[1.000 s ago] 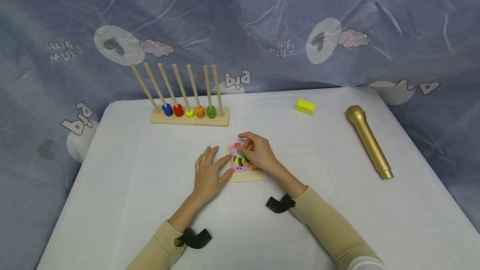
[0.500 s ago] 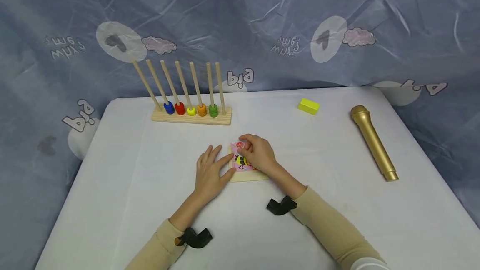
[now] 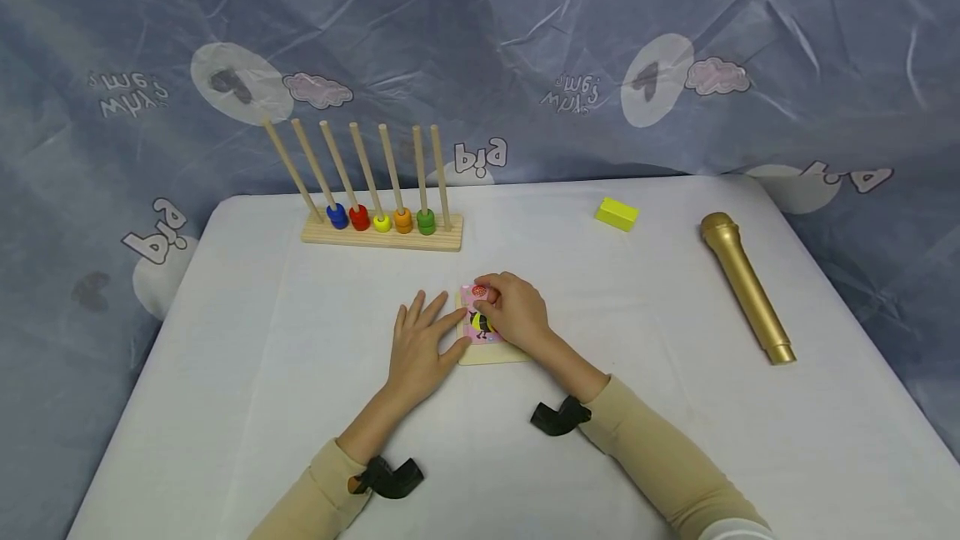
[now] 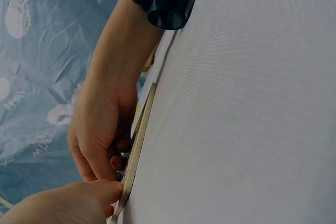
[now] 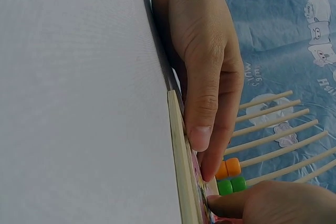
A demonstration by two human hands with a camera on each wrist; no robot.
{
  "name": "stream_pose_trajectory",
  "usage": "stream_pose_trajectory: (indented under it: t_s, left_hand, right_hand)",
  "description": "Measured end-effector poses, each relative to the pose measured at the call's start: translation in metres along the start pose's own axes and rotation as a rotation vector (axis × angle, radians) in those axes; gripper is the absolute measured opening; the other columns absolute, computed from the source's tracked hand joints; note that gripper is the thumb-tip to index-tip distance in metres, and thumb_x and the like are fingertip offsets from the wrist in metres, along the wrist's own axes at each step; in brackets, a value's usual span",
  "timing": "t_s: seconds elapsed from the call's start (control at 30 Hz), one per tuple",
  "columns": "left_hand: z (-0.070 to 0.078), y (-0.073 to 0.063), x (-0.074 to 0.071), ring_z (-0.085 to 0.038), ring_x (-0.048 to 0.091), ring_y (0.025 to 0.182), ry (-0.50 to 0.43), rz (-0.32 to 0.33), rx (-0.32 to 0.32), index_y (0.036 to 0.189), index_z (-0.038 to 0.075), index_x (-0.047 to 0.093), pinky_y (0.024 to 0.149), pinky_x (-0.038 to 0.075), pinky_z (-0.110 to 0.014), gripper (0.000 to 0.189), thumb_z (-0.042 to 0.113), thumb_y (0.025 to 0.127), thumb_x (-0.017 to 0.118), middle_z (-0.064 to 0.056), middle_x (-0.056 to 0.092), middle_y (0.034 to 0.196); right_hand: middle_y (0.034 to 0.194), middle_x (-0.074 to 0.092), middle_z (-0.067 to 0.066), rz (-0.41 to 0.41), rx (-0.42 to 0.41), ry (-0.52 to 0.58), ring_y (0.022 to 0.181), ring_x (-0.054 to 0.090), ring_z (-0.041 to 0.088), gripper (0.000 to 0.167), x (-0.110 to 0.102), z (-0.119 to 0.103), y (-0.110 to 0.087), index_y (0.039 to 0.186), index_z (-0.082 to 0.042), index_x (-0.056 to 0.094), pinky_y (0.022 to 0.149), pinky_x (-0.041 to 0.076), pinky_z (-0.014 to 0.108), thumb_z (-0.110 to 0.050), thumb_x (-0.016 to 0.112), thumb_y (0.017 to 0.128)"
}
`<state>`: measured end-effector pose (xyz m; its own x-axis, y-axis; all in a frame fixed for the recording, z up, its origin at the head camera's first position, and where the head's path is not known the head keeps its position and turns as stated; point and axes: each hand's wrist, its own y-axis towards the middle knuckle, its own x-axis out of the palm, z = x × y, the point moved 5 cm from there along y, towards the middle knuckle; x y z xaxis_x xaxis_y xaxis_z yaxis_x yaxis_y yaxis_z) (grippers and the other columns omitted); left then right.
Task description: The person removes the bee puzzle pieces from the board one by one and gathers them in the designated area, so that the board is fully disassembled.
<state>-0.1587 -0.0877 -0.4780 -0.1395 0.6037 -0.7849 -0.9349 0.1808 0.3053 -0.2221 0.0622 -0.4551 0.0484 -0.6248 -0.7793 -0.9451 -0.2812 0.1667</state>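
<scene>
A small wooden puzzle board with a pink bee picture lies flat on the table. My left hand rests at its left edge, fingers spread, thumb and index fingertips touching the border; the left wrist view catches this hand at the bottom. Over the picture's right part bends my right hand, its thumb touching the surface and other fingers curled. Whether those fingers pinch a piece is hidden. In the right wrist view, the right thumb meets the picture beside the left hand.
Behind the board stands a wooden peg rack with coloured beads on upright rods. Farther right lie a yellow block and a gold microphone. A patterned blue-grey cloth hangs behind the white table.
My right hand has shifted slightly down over the bee picture and covers more of its right side. My left hand stays at the board's left edge. The head view has shifted slightly.
</scene>
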Motion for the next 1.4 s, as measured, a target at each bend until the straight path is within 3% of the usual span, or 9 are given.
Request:
stream_pose_trajectory:
  t_s: [0.77,1.1,1.27,1.4]
  left_hand:
    - [0.0,0.001,0.0,-0.046,0.032,0.142,0.018,0.007,0.017,0.125,0.017,0.068,0.111,0.019,-0.068,0.042,0.033,0.087,0.071,-0.017,0.051,0.145]
    - [0.0,0.001,0.0,-0.046,0.032,0.142,0.015,0.009,0.021,0.124,0.017,0.069,0.111,0.019,-0.069,0.041,0.034,0.086,0.071,-0.017,0.051,0.144]
    - [0.001,0.001,0.0,-0.046,0.032,0.142,0.016,0.008,0.024,0.124,0.016,0.069,0.11,0.019,-0.069,0.041,0.034,0.087,0.071,-0.018,0.051,0.144]
    - [0.001,0.0,0.001,-0.046,0.032,0.142,0.009,0.007,0.016,0.124,0.017,0.069,0.111,0.019,-0.068,0.041,0.033,0.087,0.071,-0.017,0.051,0.145]
  right_hand:
    - [0.08,0.058,0.001,0.041,-0.04,0.025,0.062,0.049,0.008,0.028,-0.002,0.001,-0.002,0.108,-0.01,0.07,0.053,0.038,0.022,-0.013,0.078,0.082]
    - [0.083,0.066,0.002,0.068,-0.112,0.023,0.062,0.049,0.009,0.023,-0.004,-0.006,-0.004,0.106,-0.01,0.067,0.056,0.041,0.025,-0.006,0.074,0.084]
    - [0.081,0.068,0.004,0.092,-0.157,0.099,0.065,0.057,0.012,0.019,-0.006,-0.006,-0.004,0.104,-0.008,0.066,0.061,0.047,0.027,-0.002,0.07,0.086]
    - [0.083,0.069,0.008,0.094,-0.137,0.242,0.071,0.065,0.017,0.019,-0.012,-0.008,-0.004,0.106,-0.006,0.067,0.067,0.053,0.027,0.001,0.068,0.087]
